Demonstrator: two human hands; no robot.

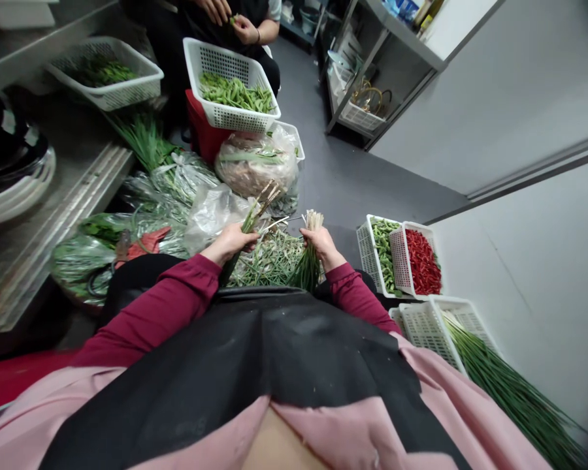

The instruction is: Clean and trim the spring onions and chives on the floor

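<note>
Your left hand (pixel 229 243) had its fingers (pixel 245 237) curled shut around a slim bunch of green stalks (pixel 251 220), with the dry brownish tips pointing up. Your right hand (pixel 322 245) had its fingers (pixel 310 236) closed on a 2nd bunch of stalks (pixel 308 267), with the pale ends up and the greens hanging down. Gripping mid-stalk appeared to leave both ends exposed for handling. A thin metal item (pixel 284 222) showed between the 2 bunches; its holder could not be determined.

Below your hands lay a loose pile of green stalks (pixel 267 261). Plastic bags of greens (pixel 176 179) sat just ahead, seemingly as bulk stock. To your right, white baskets held green beans (pixel 385 254), red chillies (pixel 423 261) and long chives (pixel 509 391), apparently sorted by kind. A co-worker's hands (pixel 230 19) were working beyond a basket of beans (pixel 235 91).
</note>
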